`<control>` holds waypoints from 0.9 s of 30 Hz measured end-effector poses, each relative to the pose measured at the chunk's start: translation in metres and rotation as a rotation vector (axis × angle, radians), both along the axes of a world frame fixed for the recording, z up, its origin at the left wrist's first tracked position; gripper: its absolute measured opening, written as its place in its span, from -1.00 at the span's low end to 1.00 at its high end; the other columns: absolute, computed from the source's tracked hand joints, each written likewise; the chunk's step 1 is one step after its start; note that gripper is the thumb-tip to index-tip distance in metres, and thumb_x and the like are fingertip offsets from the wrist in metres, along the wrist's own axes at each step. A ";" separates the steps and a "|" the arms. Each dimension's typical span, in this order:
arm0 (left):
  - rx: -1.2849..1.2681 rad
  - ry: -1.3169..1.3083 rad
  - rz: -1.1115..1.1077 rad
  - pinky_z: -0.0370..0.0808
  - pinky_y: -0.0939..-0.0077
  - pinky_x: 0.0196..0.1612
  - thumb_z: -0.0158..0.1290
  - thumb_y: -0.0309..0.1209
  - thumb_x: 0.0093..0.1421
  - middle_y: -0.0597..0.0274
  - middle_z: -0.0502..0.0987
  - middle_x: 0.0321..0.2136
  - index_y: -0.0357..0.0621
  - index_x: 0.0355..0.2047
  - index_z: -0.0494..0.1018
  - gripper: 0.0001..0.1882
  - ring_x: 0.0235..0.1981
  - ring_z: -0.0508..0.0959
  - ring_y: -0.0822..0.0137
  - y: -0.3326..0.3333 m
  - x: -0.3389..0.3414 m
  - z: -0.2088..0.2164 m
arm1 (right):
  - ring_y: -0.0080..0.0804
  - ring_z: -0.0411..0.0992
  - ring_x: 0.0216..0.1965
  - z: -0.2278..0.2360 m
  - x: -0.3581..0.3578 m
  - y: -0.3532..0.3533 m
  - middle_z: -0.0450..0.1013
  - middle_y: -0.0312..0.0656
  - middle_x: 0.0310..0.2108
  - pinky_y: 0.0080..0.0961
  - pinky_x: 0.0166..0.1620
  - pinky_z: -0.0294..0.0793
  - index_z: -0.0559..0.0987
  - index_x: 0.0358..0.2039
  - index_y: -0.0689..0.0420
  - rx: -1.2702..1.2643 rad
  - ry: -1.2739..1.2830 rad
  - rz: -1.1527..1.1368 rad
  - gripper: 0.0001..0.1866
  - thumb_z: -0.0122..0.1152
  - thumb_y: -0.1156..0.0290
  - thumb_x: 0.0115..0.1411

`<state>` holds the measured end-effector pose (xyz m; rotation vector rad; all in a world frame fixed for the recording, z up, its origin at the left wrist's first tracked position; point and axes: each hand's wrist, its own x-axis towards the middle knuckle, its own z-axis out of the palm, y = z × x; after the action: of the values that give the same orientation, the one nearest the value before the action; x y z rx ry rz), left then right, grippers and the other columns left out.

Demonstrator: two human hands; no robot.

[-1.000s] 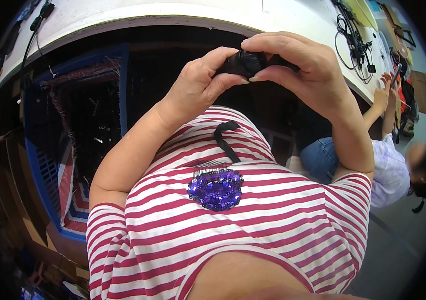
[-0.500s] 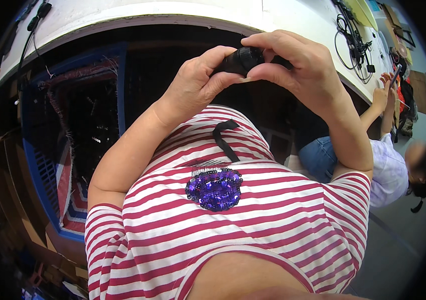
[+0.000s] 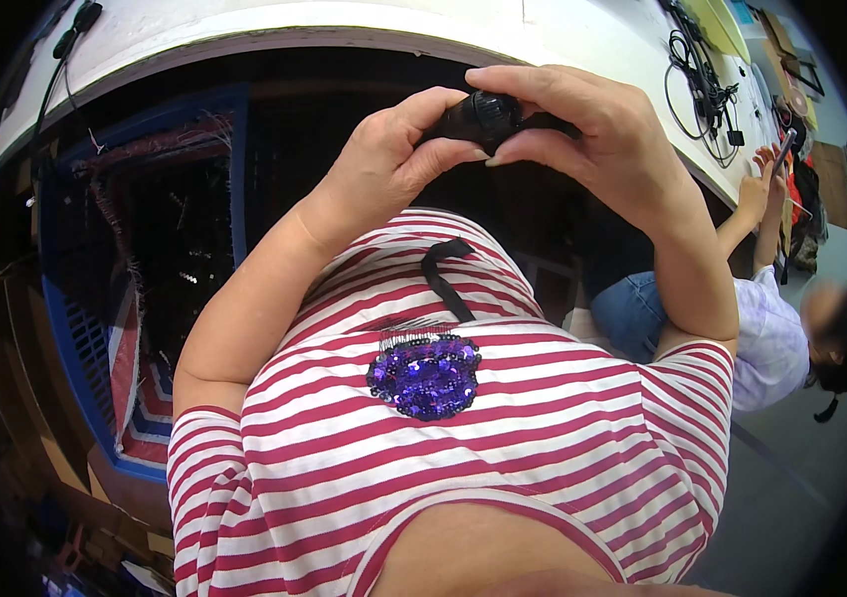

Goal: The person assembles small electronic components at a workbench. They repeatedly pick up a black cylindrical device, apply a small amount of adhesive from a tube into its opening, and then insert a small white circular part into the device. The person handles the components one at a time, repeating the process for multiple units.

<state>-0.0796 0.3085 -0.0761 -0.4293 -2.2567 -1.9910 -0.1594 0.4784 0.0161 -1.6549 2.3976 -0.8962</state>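
Note:
A black cylindrical thing with a ribbed collar [image 3: 495, 117] is held in front of my chest, just off the table's near edge. My left hand [image 3: 383, 149] is closed on its left part, thumb below and fingers above, hiding much of that end. My right hand [image 3: 592, 124] curves round the ribbed end, with a forefinger along the top and the thumb at the underside. Another dark part shows inside the right hand's curl, but I cannot make out what it is. The thing's exact kind is unclear.
The white table [image 3: 344, 22] runs across the top. A blue crate [image 3: 73, 328] with a striped woven lining stands below left, near cardboard boxes [image 3: 50, 438]. Black cables [image 3: 707, 99] lie on the table at right. Another person [image 3: 766, 338] sits at the right, holding a flat device [image 3: 784, 149].
My right fingers have shifted slightly left over the ribbed collar, and more of its ribs show. The left hand keeps its hold almost unmoved.

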 end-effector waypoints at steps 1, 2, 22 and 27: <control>0.001 -0.011 -0.031 0.37 0.64 -0.41 0.05 -0.38 0.12 0.27 0.45 -0.50 -0.20 -0.20 0.37 -0.74 -0.49 0.43 0.45 -0.002 0.000 0.000 | -0.33 0.47 -0.47 0.000 -0.005 0.001 0.47 -0.16 -0.46 -0.56 -0.40 0.46 0.51 -0.21 0.14 0.005 0.055 0.046 -0.59 0.33 0.37 -0.13; 0.002 -0.021 -0.064 0.35 0.68 -0.38 0.04 -0.38 0.13 0.32 0.42 -0.49 -0.21 -0.19 0.37 -0.75 -0.47 0.39 0.51 -0.004 0.000 0.000 | -0.33 0.47 -0.48 0.000 -0.008 0.002 0.48 -0.15 -0.46 -0.56 -0.40 0.46 0.51 -0.20 0.13 0.012 0.111 0.090 -0.59 0.33 0.37 -0.13; -0.043 0.061 0.012 0.41 0.56 -0.42 0.11 -0.38 0.05 0.19 0.48 -0.49 -0.22 -0.22 0.40 -0.71 -0.50 0.48 0.34 -0.002 -0.001 -0.003 | -0.44 0.41 -0.53 -0.006 0.001 0.003 0.42 -0.21 -0.53 -0.62 -0.47 0.37 0.47 -0.24 0.20 0.085 0.072 -0.003 -0.60 0.33 0.32 -0.10; -0.027 0.082 0.006 0.42 0.56 -0.41 0.12 -0.36 0.04 0.19 0.48 -0.48 -0.21 -0.22 0.40 -0.69 -0.48 0.49 0.32 0.003 0.000 -0.005 | -0.44 0.38 -0.55 -0.002 0.005 0.006 0.41 -0.20 -0.53 -0.62 -0.46 0.36 0.45 -0.21 0.21 0.197 -0.039 -0.049 -0.63 0.29 0.36 -0.04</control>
<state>-0.0796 0.3113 -0.0810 -0.4960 -2.2351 -1.9058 -0.1543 0.4844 0.0139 -1.4994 2.4211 -0.6664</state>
